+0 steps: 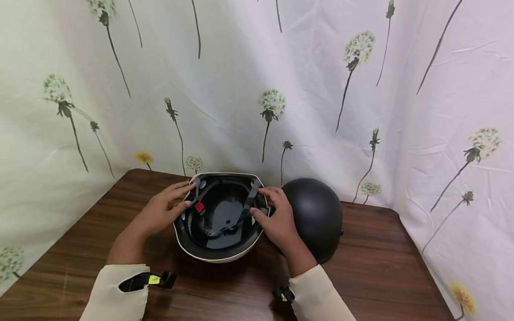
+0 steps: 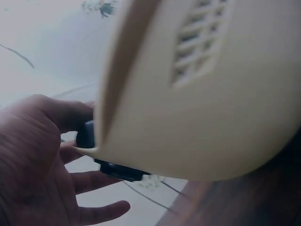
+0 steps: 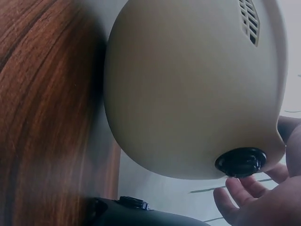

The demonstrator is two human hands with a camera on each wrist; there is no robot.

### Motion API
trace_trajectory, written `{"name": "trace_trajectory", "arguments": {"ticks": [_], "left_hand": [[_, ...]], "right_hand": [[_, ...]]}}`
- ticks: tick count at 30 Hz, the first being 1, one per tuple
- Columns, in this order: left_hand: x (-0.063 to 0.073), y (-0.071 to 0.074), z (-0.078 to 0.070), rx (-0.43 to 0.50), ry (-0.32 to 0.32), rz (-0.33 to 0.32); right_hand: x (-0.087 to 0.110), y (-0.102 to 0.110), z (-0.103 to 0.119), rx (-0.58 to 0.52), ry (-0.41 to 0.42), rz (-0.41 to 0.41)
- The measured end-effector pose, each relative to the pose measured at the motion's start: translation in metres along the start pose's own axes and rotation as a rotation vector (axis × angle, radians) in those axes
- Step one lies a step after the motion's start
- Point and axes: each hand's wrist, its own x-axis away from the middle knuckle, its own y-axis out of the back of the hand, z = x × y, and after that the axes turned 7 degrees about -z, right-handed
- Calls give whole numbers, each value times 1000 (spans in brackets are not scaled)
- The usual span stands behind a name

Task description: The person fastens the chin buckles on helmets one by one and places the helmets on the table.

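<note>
A cream helmet stands upside down in the head view, its black padded inside facing up. Grey straps lie along both sides, and a red buckle shows near the left one. My left hand holds the left rim, thumb at the inner edge; in the left wrist view some fingers spread below the shell. On the opposite rim, my right hand grips with its thumb inside by the strap. Fingertips touch near a round black fitting on the shell.
Close by on the right, a black helmet sits dome up, partly behind my right hand and forearm. Both are on a dark wood table. A white cloth with printed dandelions hangs behind and at the sides.
</note>
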Motion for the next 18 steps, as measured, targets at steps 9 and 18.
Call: {"name": "trace_trajectory", "arguments": {"ticks": [9,18], "left_hand": [[1,-15,16,54,44,-2],[-2,-40,27,11,-13,18]], "right_hand": [[-2,8,2,13,-42,35],[-7,18,8,5,-63,0]]}}
